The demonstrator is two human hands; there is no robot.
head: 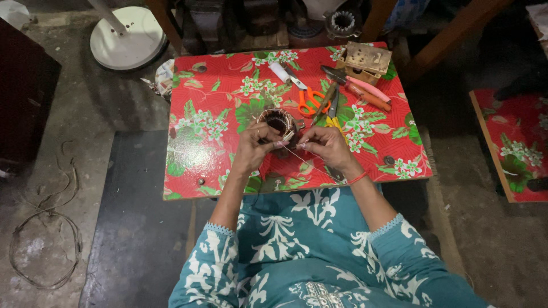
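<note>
A small tabletop (205, 114) covered in red oilcloth with green leaves and white flowers carries the work. Near its middle sits a round brown wound coil (278, 121), a ring with a dark hollow centre, lying on the cloth just in front of the person. The left hand (257, 145) wraps the near left side of the coil, fingers (267, 132) curled against its rim. The right hand (324, 145) is just beside it on the right, its fingers (302, 142) pressed together, pinching a thin pale thread (302, 159) that runs from the coil's edge back toward the person's lap. Behind the hands lie orange-handled scissors (308, 98), a white cylinder (279, 72), a pink-handled tool (365, 86), an orange-handled tool (371, 100) and yellow-handled pliers (333, 111), all close together. At the far right corner stands a small worn brass-coloured box (368, 60); no readable label can be made out on it. On the floor to the left sit a white round stand base (128, 37) and loose wire loops (45, 245).
</note>
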